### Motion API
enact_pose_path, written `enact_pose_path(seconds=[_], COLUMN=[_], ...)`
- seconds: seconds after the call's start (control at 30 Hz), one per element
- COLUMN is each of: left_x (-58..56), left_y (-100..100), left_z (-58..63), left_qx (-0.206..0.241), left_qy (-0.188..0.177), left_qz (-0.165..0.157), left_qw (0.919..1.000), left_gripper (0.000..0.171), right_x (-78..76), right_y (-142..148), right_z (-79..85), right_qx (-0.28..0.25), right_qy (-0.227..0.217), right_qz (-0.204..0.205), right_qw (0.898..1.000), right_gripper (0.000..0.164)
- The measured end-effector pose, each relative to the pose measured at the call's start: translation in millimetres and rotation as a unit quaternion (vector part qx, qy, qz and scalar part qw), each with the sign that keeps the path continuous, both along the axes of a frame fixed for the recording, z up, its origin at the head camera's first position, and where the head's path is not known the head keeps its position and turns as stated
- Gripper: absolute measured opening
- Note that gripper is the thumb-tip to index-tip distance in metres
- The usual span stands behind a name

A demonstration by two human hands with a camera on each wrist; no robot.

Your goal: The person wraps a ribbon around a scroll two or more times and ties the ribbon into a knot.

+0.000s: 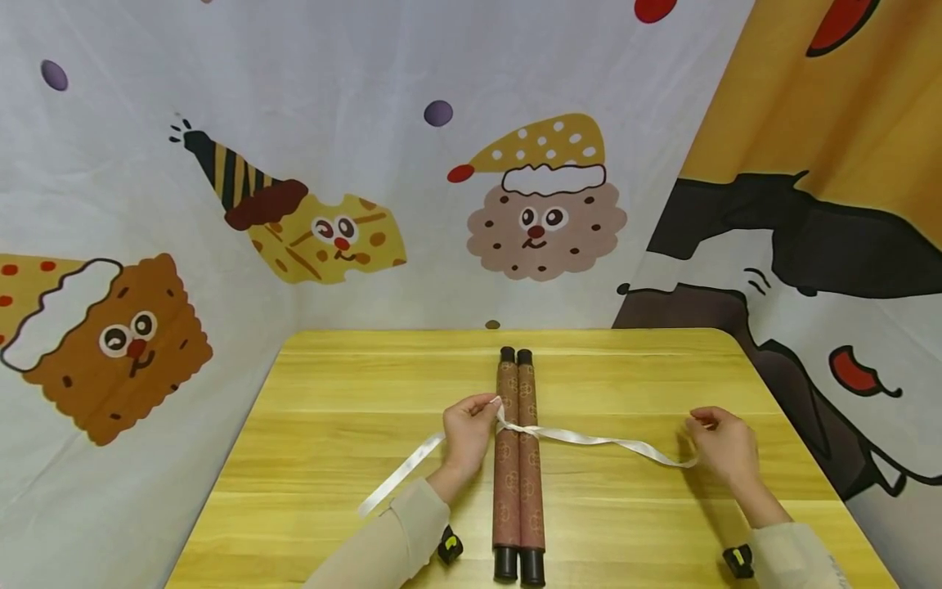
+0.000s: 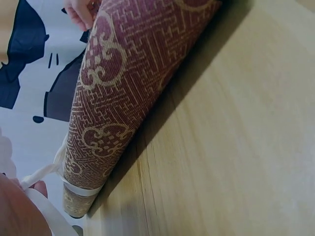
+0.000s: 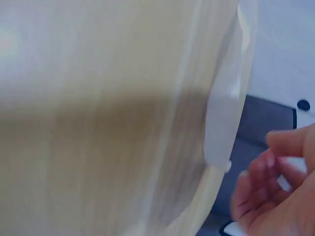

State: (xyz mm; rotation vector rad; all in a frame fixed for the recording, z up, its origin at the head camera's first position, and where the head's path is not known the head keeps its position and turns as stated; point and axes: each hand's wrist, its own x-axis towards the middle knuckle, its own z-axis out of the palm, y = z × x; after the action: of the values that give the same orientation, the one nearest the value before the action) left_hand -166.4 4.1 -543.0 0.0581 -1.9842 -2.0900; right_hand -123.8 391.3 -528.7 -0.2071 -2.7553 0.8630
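Observation:
Two scrolls (image 1: pixel 508 483) in reddish-brown patterned fabric, with black end caps, lie side by side on the wooden table. A white ribbon (image 1: pixel 581 438) passes round them, crossing above their middle. At the scrolls' left edge, my left hand (image 1: pixel 467 433) pinches the ribbon between thumb and fingers; a tail trails down-left behind that hand. The left wrist view shows the ribbon band (image 2: pixel 81 190) round the patterned fabric. My right hand (image 1: pixel 724 446) hovers at the right with loosely bent fingers. In the right wrist view, the ribbon's free end (image 3: pixel 221 132) lies apart from those fingers.
The light wooden table (image 1: pixel 316 409) has rounded far corners. A white curtain (image 1: pixel 353 98) with cartoon food figures hangs behind it, and a yellow, black and white cloth (image 1: pixel 824 188) is on the right. Small black devices (image 1: pixel 738 561) sit near both wrists.

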Motion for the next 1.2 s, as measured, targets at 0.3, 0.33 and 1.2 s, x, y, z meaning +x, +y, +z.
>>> enact_pose_path(seconds=[0.3, 0.33, 1.2], left_x=[2.2, 2.3, 12.3], left_y=[-1, -2, -4], left_z=[1.6, 1.4, 16.6], left_qx=[0.056, 0.061, 0.036], left_qy=[-0.007, -0.007, -0.007], left_qz=[-0.032, -0.036, -0.045], left_qw=[0.9979, 0.9974, 0.9983], left_gripper=[0.018, 0.018, 0.015], right_x=[5.0, 4.7, -39.6], right_y=[24, 25, -60], right_z=[2.7, 1.5, 12.0], right_qx=[0.051, 0.050, -0.011], right_qy=[-0.172, -0.183, 0.007], right_qz=[-0.062, -0.060, 0.039], right_qw=[0.982, 0.980, 0.999], right_gripper=[0.055, 0.053, 0.022])
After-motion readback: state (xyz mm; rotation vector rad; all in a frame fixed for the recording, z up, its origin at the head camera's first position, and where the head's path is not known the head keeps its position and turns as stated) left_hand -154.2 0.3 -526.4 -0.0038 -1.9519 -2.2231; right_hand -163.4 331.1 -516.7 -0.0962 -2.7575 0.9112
